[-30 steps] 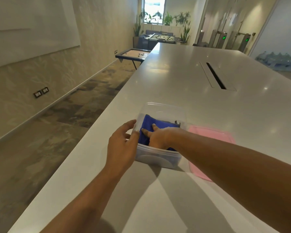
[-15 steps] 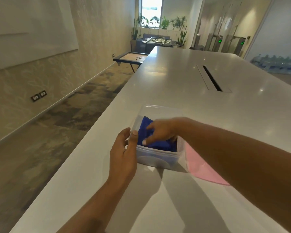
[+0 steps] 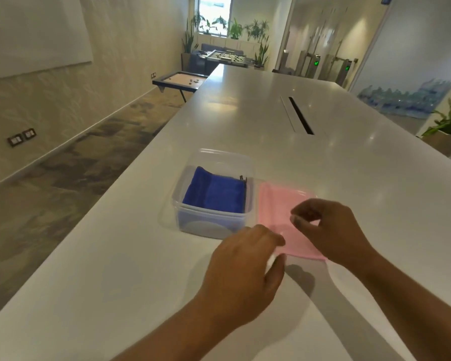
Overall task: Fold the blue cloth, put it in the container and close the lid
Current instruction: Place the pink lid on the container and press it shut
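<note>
Folded blue cloth [image 3: 215, 195] lies inside open clear container [image 3: 211, 225] on white table [image 3: 115, 269]; both hands, left [image 3: 241, 277] and right [image 3: 328, 230], hover loosely curled over pink lid [image 3: 279, 204] beside it, grasp unclear.

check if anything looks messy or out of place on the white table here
Nothing stands out. The folded blue cloth lies inside the clear plastic container, and the flat pink lid rests beside it on the white table.
</note>
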